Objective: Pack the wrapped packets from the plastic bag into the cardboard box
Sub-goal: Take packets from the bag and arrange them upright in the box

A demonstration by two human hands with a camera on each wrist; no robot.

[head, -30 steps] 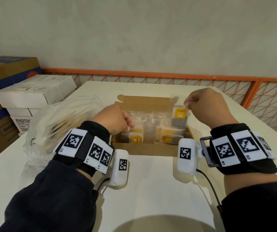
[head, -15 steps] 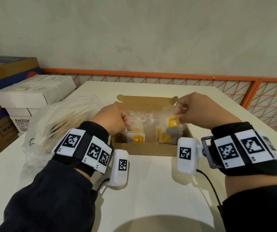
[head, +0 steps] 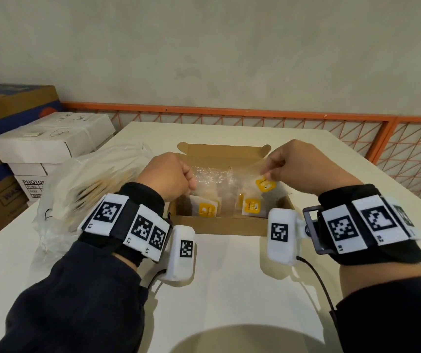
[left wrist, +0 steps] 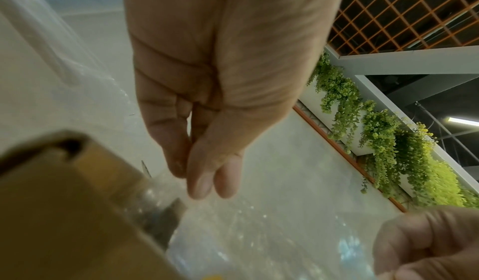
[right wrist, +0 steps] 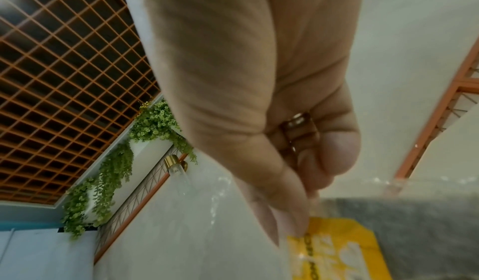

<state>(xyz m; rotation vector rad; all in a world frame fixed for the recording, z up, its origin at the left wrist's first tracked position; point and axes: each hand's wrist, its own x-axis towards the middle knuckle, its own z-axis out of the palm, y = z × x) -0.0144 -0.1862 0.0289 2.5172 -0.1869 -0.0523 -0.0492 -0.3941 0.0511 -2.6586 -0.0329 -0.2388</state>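
Head view shows your right hand (head: 297, 166) pinching a wrapped packet (head: 265, 184) by its top edge above the open cardboard box (head: 226, 226) on the surface (head: 229, 289). Your left hand (head: 168, 175) pinches clear wrap (head: 212, 174) over the box's left side; the plastic bag (head: 89, 184) lies left.

Dark sleeves (head: 82, 296); black wrist straps (head: 372, 225) bearing white tag blocks; ring (right wrist: 300, 128) on right fingers.

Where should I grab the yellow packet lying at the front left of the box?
Pinch the yellow packet by its top edge, coming straight down from above. It lies fairly flat inside the cardboard box, whose walls block any sideways reach, and the left hand already hovers over that side.
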